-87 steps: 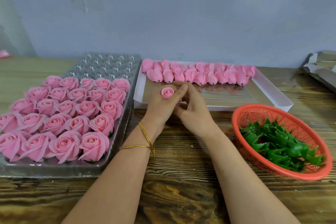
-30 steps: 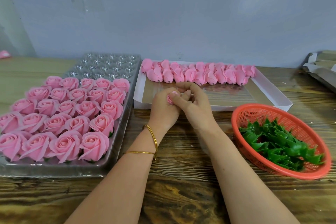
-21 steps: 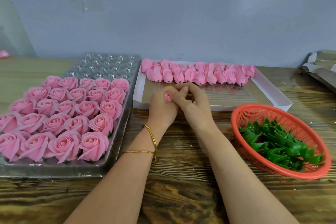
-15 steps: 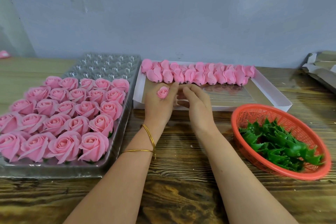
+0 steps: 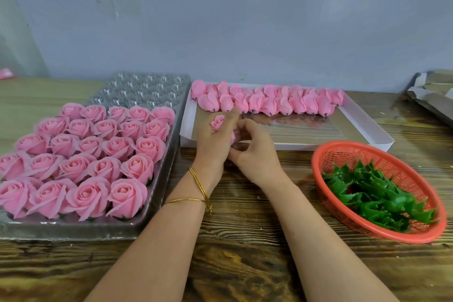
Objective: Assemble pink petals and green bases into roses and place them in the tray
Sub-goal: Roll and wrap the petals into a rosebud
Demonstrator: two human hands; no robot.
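Holding a rose bud (image 5: 217, 122).
My left hand (image 5: 212, 146) is pinching it; right hand (image 5: 256, 153) is pinching a petal (image 5: 232, 137) (mostly hidden).

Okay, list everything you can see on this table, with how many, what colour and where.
finished roses: about two dozen, pink, in the tray
tray: one, clear plastic, left side of table
petal buds: two rows, pink, far end of white box
white box: one, centre back
green bases: a heap, in the basket
basket: one, orange-red, right
cardboard pieces: a few, grey-brown, far right
table: one, brown wood
bangles: two, gold, left wrist
left hand: holds a small pink rosebud
right hand: seems to pinch a pink petal
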